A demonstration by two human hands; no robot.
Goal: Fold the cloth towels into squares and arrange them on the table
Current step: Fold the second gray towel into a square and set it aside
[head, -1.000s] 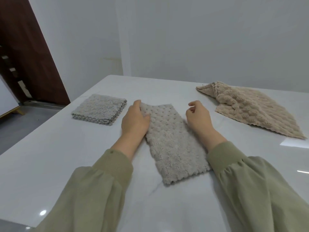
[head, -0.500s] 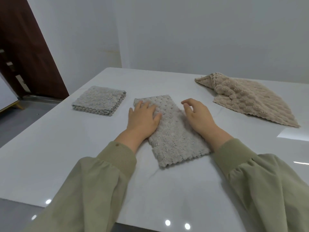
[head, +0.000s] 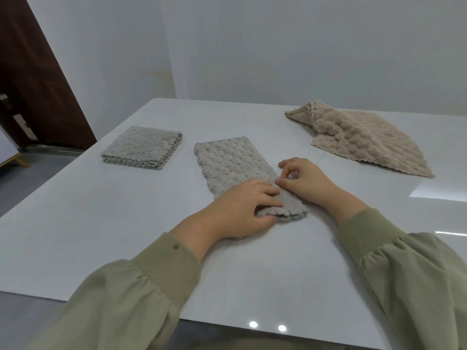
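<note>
Gripping the near end of the half-folded grey towel (head: 228, 162), my left hand (head: 237, 210) lies across its near left corner with the fingers (head: 267, 192) spread over the top and the thumb tucked against the scalloped near edge, so that corner is pinched between thumb and fingers. My right hand (head: 307, 181) rests on the right edge of the same towel, just beyond my left fingertips; its thumb and forefinger are drawn together at the towel's edge, but I cannot tell whether they actually have fabric between them, and the other fingers are curled loosely. The two hands almost touch over the towel's near right part.

The grey towel is a long strip on the white tabletop (head: 101, 223), running away from me and slightly to the left, its far end lying flat and free of my hands. To the left of this strip, apart from it, sits a folded grey square (head: 142, 147) with its stacked edges showing toward me. To the right of the strip and farther back, well clear of my right hand, a beige towel (head: 361, 137) lies spread out and unfolded, its far left corner turned over on itself. My olive green sleeves (head: 417, 274) reach in from the near edge of the tabletop.
</note>
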